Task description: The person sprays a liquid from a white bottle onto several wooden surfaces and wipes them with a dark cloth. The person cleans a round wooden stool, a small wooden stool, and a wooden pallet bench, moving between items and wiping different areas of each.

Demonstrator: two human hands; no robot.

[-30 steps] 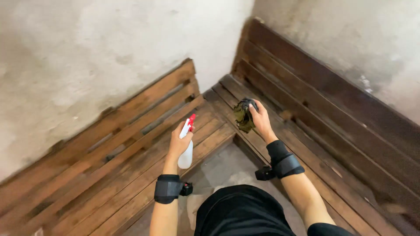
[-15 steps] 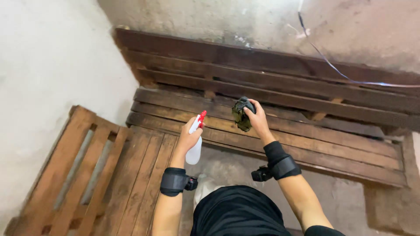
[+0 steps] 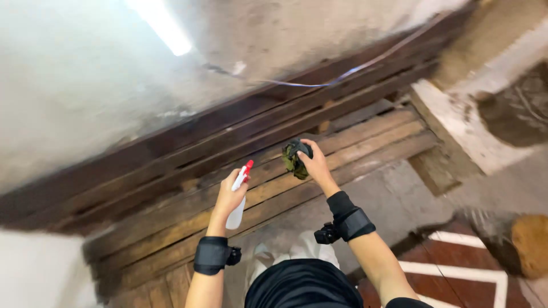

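Rough concrete floor (image 3: 394, 199) lies nearest me, wooden pallets (image 3: 285, 182) beyond it. To clean well, I keep my left hand (image 3: 228, 197) wrapped around the spray bottle (image 3: 238, 197), nozzle toward the slats, while my right hand (image 3: 315, 165), farther out, grips the bunched green rag (image 3: 294, 158) over the boards.

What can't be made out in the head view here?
- Spray bottle: body mostly wrapped by the left hand; fill level hidden.
- Rag: bunched in the right hand; full shape and whether it touches the planks unclear.
- Wall: motion-blurred, surface detail lost.
- Brown lump: cut off by right edge, kind unclear.
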